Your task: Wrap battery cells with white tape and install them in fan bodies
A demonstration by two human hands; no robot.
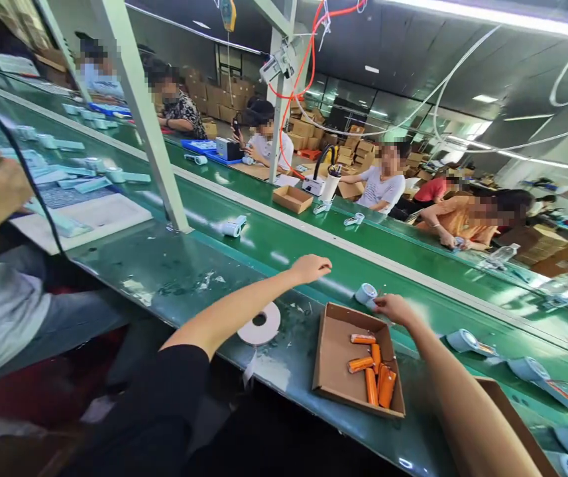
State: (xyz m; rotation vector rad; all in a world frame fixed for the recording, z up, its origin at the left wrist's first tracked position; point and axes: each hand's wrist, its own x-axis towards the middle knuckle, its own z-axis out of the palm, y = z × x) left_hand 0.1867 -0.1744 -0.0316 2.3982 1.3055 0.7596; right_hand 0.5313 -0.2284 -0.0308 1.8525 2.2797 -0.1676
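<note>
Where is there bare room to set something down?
Free: the green belt between the left hand and the pale-blue plastic device farther left; scuffed dark-green worktop between the grey metal post and left forearm. Crowded: brown cardboard box with orange cylinders; belt past right forearm.

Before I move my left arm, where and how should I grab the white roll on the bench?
Likely best pinched by its ring, thumb in the center hole, fingers over the outer rim: the white roll lies flat, its hole facing up. Come from above, on its right, since your left forearm crosses close beyond its left side.
</note>
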